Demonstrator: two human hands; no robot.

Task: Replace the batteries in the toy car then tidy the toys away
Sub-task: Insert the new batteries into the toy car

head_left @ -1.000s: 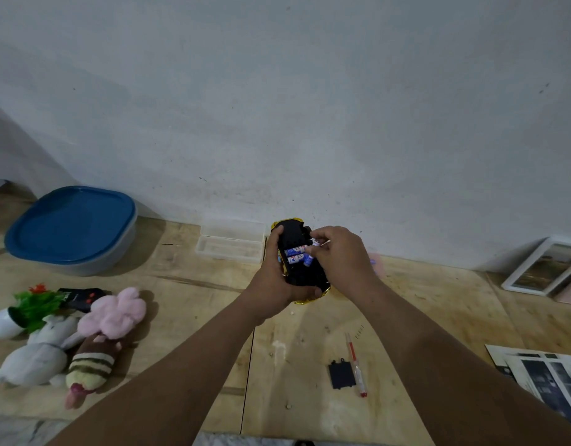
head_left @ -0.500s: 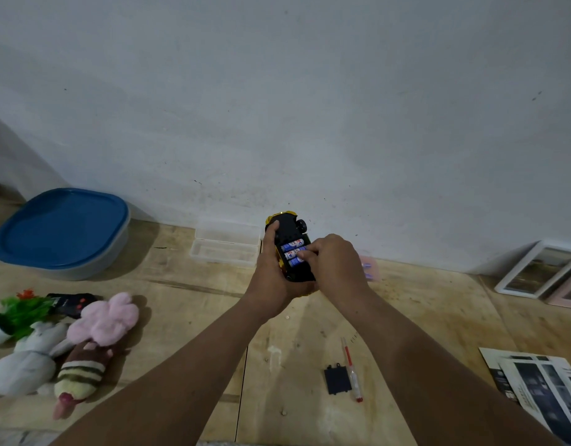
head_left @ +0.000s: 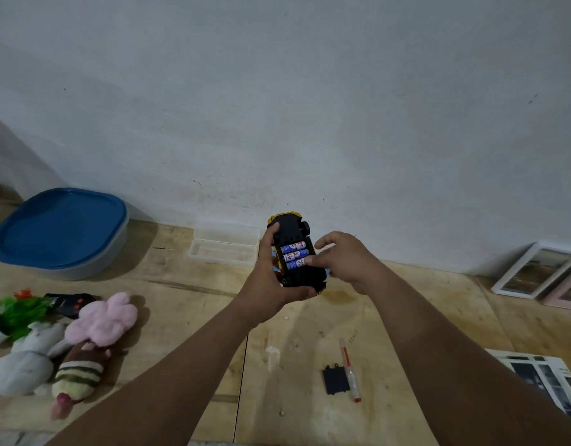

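While left hand (head_left: 271, 278) is gripping upturned toy car (head_left: 298, 252), right hand (head_left: 342, 259), unclenched, is fingertip-pressing batteries (head_left: 294, 255); uneven pressing risks one popping out.

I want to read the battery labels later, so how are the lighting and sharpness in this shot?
Head view: dim, flat light with soft shadows beside the blue-lidded tub and plush toys; no glare; the batteries in the toy car show blurred print, unreadable; wide-angle bending at the edges.

Three batteries (head_left: 294, 255), one car (head_left: 297, 252)
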